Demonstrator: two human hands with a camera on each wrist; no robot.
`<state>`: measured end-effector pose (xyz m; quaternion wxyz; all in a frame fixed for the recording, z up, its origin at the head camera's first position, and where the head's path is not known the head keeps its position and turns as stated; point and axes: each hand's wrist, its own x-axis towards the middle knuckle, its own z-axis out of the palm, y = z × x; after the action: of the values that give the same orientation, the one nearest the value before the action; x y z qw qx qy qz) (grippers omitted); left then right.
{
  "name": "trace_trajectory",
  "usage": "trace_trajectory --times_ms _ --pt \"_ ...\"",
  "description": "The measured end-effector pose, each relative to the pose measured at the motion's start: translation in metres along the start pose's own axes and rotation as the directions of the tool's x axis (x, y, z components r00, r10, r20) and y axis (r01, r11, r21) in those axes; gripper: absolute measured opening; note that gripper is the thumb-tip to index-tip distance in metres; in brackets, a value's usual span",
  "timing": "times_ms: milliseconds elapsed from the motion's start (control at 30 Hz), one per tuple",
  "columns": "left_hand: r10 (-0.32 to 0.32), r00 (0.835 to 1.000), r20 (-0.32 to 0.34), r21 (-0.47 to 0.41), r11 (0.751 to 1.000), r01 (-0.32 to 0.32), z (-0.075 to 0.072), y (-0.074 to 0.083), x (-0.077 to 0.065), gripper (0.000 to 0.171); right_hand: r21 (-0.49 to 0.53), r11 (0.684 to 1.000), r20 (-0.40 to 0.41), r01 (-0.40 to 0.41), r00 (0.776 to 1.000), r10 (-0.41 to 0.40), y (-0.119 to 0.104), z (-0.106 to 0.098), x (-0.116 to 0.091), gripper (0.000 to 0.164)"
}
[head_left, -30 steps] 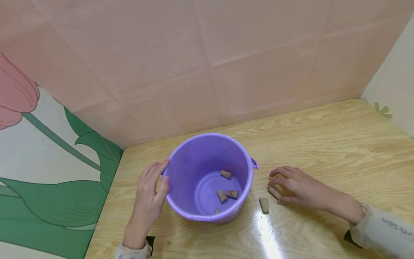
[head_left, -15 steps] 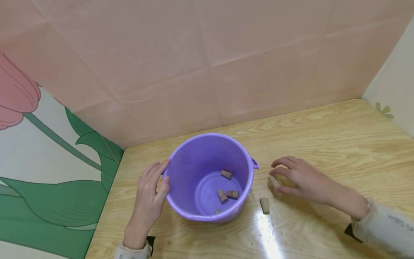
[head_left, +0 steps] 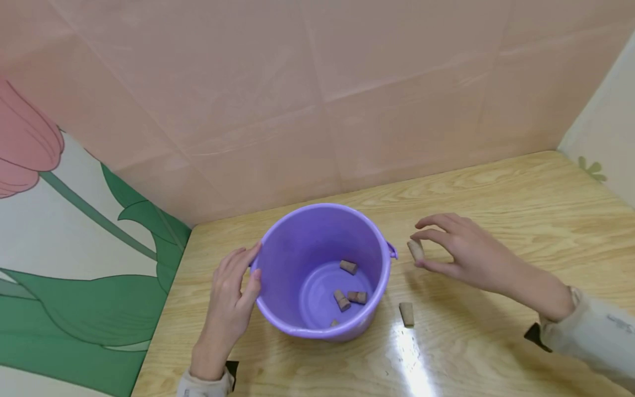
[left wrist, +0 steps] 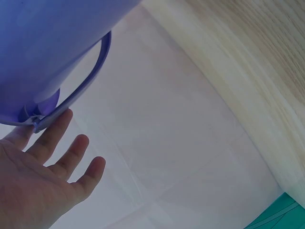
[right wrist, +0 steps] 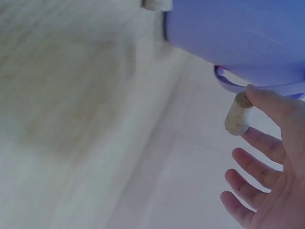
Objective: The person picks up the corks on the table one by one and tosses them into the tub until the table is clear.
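A purple bucket [head_left: 317, 220] stands upright on the table with several tapered cork stoppers [head_left: 349, 267] on its floor. At its left rim, my left hand [head_left: 225, 309] touches the bucket with thumb and fingertips; the left wrist view shows its fingers [left wrist: 57, 131] fairly straight by the handle [left wrist: 97, 67]. To the right of the bucket, my right hand [head_left: 471, 251] pinches a cork stopper [head_left: 415, 251] between thumb and fingers, held above the table. In the right wrist view that cork [right wrist: 238, 114] hangs near the handle, the other fingers spread. Another cork stopper [head_left: 407, 315] lies on the table.
The wood-grain table [head_left: 521, 209] meets a pinkish covered wall [head_left: 397, 99] at the back. A wall with a painted tulip [head_left: 30, 138] is at the left, and a pale wall [head_left: 610, 132] at the right.
The right hand has lifted a cork stopper off the table and carried it up and away from the loose one, toward the back. The left hand and bucket stay put.
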<state>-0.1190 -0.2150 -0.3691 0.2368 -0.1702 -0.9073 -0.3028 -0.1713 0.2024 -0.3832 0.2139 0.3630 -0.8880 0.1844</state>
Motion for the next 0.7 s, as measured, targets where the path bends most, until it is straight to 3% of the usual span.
trace_trajectory --times_ms 333,500,700 --pt "0.016 1.000 -0.004 -0.002 1.000 -0.016 0.000 0.000 0.001 0.045 -0.009 0.999 -0.118 0.051 0.992 -0.052 -0.007 -0.016 0.022 0.044" --pt "0.016 1.000 0.001 -0.003 1.000 -0.016 0.000 0.001 0.002 0.045 0.005 0.996 -0.182 0.085 0.980 -0.083 -0.010 -0.024 0.033 0.055" --pt "0.010 1.000 -0.002 0.001 1.000 -0.010 0.000 0.000 0.001 0.046 0.040 0.999 -0.206 0.031 0.978 -0.022 -0.022 -0.032 0.037 0.047"
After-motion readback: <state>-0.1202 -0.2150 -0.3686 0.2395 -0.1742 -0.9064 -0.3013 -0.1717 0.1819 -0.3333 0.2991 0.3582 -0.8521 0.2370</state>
